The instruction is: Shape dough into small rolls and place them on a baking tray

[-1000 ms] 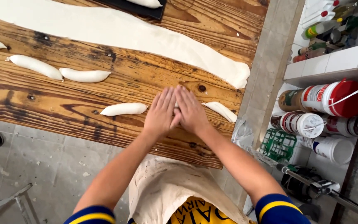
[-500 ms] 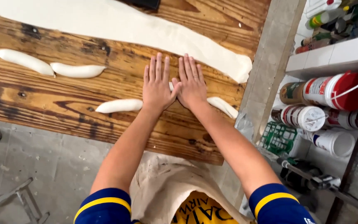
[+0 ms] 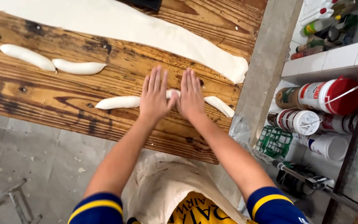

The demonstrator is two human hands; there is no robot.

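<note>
Both palms flat, fingers spread and gripping nothing, the left hand (image 3: 154,96) and right hand (image 3: 191,96) press a dough rope (image 3: 119,102) on the wooden table (image 3: 42,91), mid-roll; even outward pressure seems needed.

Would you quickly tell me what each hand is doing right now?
Left hand: open, flat, palm down on the dough rope, gripping nothing.
Right hand: open, flat, palm down on the same rope, gripping nothing.
</note>
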